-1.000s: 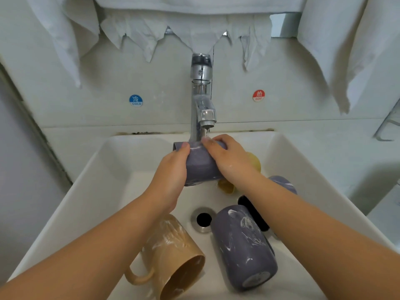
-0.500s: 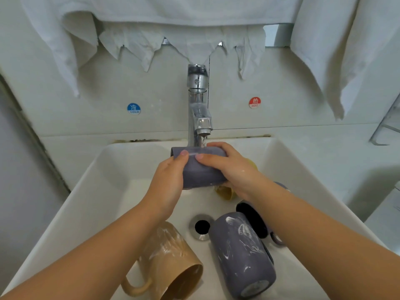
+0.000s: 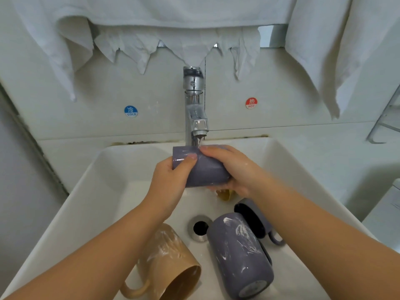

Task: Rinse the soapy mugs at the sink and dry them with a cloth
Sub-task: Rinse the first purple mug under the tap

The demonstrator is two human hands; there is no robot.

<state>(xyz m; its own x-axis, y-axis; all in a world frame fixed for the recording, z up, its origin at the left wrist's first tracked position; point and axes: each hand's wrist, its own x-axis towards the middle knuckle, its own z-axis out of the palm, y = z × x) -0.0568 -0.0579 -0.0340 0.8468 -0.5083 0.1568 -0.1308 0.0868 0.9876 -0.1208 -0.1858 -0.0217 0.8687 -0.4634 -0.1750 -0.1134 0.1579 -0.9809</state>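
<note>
A purple mug (image 3: pixel 203 169) lies on its side under the running chrome tap (image 3: pixel 194 105). My left hand (image 3: pixel 171 180) grips its left end, thumb across the top. My right hand (image 3: pixel 233 169) wraps the right end, fingers over the top under the water. On the basin floor lie a soapy tan mug (image 3: pixel 171 263), a soapy purple mug (image 3: pixel 240 256) and another purple mug (image 3: pixel 253 217) with a dark inside. A yellow mug (image 3: pixel 225 194) peeks out below my right hand. White cloths (image 3: pixel 320 50) hang above.
The white sink (image 3: pixel 86 202) has a drain (image 3: pixel 200 228) in the middle of its floor. Cold (image 3: pixel 131 111) and hot (image 3: pixel 251 103) stickers mark the wall. A wire rack (image 3: pixel 385 124) stands at the right edge.
The held purple mug has stayed under the tap while my right fingers slid along its top. The camera view has tilted down a little.
</note>
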